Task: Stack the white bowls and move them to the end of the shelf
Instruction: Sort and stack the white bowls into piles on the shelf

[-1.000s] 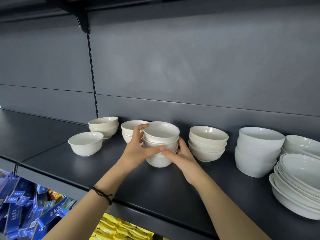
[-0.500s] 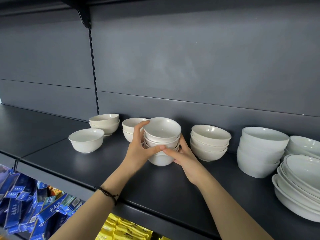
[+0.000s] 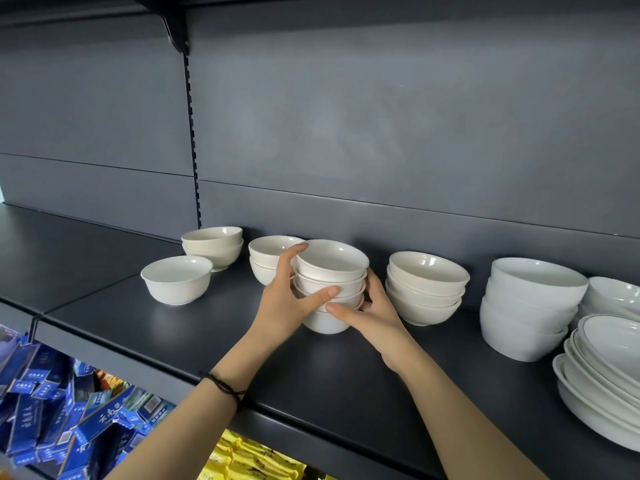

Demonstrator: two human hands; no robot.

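You had both hands wrapped round the stack of white bowls [image 3: 331, 277], four deep by my count, sitting about mid-way along the dark shelf [image 3: 166, 329] with the bottom bowl looking like it was down on the surface. Your left hand [image 3: 282, 308] gripped the stack's left side, fingers curled up to the top rim and thumb pressed across the front. Your right hand [image 3: 375, 315] cupped the right side, thumb on the front just under the left thumb; the rest of those fingers were hidden behind the bowls.

Just behind-left of the stack was a pair of nested bowls [image 3: 266, 249], further left another nested pair [image 3: 212, 244], and front-left of that a single bowl [image 3: 176, 279]. Right of the stack sat a three-bowl pile [image 3: 426, 287], then bigger white bowls [image 3: 530, 306], then shallow dishes [image 3: 609, 382]. Below the stack, on the lower level, were blue boxes [image 3: 52, 414] and yellow packets [image 3: 251, 460]. A black band [image 3: 225, 389] sat on your left wrist.
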